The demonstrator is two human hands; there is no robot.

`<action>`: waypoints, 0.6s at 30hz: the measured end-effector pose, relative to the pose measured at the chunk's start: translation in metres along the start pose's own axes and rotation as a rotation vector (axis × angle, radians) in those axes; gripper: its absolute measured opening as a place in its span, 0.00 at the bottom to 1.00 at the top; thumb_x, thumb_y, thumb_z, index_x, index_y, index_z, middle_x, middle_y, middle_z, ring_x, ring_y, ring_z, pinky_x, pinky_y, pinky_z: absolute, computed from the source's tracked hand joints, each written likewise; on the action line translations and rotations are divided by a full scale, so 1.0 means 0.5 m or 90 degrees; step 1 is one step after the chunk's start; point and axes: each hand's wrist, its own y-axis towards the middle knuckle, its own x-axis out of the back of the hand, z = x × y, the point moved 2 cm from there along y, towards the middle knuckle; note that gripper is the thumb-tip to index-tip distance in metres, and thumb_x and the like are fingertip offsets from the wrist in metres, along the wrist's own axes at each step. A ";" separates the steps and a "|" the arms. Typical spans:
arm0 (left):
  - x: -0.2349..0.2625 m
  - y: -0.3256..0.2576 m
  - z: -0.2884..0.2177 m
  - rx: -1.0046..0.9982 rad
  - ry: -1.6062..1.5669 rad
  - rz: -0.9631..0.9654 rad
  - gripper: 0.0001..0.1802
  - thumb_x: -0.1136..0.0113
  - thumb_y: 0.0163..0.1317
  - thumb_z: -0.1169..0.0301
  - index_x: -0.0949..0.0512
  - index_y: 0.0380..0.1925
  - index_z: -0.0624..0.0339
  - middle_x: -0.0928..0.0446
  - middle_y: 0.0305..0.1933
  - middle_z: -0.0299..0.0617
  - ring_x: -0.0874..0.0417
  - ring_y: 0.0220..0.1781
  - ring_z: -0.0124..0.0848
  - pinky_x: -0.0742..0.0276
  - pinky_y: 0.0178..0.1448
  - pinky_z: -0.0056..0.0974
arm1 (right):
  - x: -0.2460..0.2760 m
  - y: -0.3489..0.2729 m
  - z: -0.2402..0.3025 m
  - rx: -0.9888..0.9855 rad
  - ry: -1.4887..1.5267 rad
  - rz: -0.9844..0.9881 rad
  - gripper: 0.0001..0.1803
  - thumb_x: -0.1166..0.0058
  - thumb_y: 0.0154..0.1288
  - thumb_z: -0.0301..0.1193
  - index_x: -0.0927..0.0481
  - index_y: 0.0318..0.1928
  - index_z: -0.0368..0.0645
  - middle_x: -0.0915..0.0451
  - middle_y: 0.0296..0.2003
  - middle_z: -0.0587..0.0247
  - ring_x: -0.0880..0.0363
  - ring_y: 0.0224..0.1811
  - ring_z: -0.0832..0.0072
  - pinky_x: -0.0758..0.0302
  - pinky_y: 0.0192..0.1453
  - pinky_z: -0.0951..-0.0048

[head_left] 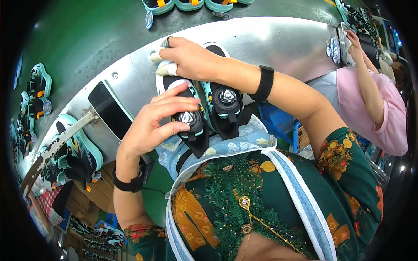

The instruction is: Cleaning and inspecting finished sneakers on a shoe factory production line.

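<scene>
Two black shoes with teal trim lie side by side at the near edge of the metal bench, each with a round dial on top. My left hand grips the left shoe, thumb and fingers on either side of its dial. Beyond it, my right hand is closed at that shoe's far end, with pale covers on some fingertips. Whatever those fingertips pinch, if anything, is hidden. Next to it, the right shoe lies partly under my right forearm, untouched by the fingers.
A dark-screened phone lies on the metal bench to the left, beside a worn metal bar. More teal shoes are at the left. Others stand on the green surface beyond. A co-worker in pink works at the right.
</scene>
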 end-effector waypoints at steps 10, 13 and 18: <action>-0.149 -0.024 0.035 0.077 0.119 -0.496 0.50 0.26 0.42 0.62 0.41 0.65 0.62 0.48 0.73 0.53 0.45 0.73 0.50 0.45 0.72 0.50 | 0.036 -0.141 0.158 0.037 -0.012 0.075 0.18 0.38 0.51 0.33 0.25 0.42 0.41 0.29 0.32 0.53 0.25 0.33 0.57 0.28 0.37 0.60; -0.154 -0.018 0.047 0.024 0.154 -0.510 0.49 0.27 0.43 0.62 0.41 0.65 0.61 0.48 0.73 0.50 0.46 0.73 0.51 0.46 0.72 0.50 | 0.030 -0.144 0.159 0.044 0.008 0.080 0.19 0.38 0.51 0.32 0.27 0.42 0.40 0.30 0.32 0.53 0.26 0.34 0.55 0.28 0.38 0.60; -0.157 -0.033 0.065 0.058 0.144 -0.492 0.48 0.27 0.42 0.62 0.39 0.64 0.60 0.46 0.73 0.47 0.47 0.73 0.52 0.47 0.73 0.51 | 0.053 -0.130 0.168 0.147 0.021 0.238 0.18 0.41 0.51 0.27 0.27 0.43 0.35 0.29 0.37 0.49 0.26 0.40 0.52 0.29 0.46 0.58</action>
